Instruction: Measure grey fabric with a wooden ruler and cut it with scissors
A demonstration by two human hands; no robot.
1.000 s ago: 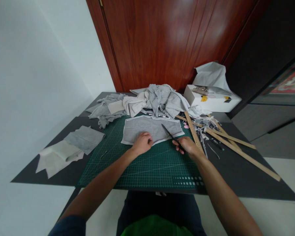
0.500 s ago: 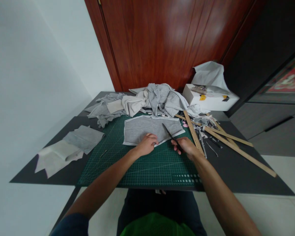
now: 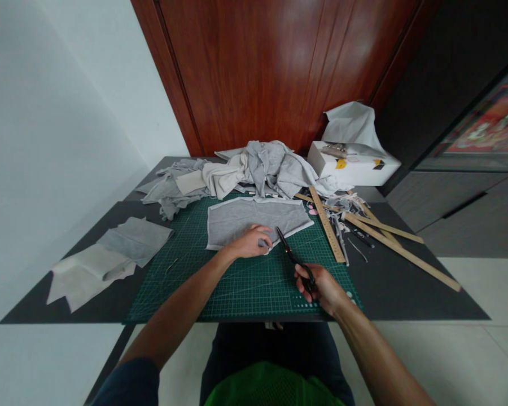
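Note:
A grey fabric piece with pale edges lies flat on the green cutting mat. My left hand rests on its front edge, fingers curled, thumb and fingertips closed at the cloth's margin. Black scissors are gripped in my right hand, low over the mat. Their blades point up and left, and the tips are over the cloth just right of my left fingers. The blades look closed or nearly so.
Heaped grey and cream cloth lies at the back. Folded pieces lie on the left. Wooden rulers and fabric scraps lie on the right. A white box stands at the back right, against a wooden door.
My right hand has drawn the scissors back toward me, away from the cloth's middle. The left hand stays at the front edge, its fingers shifted slightly. The whole view has moved a little.

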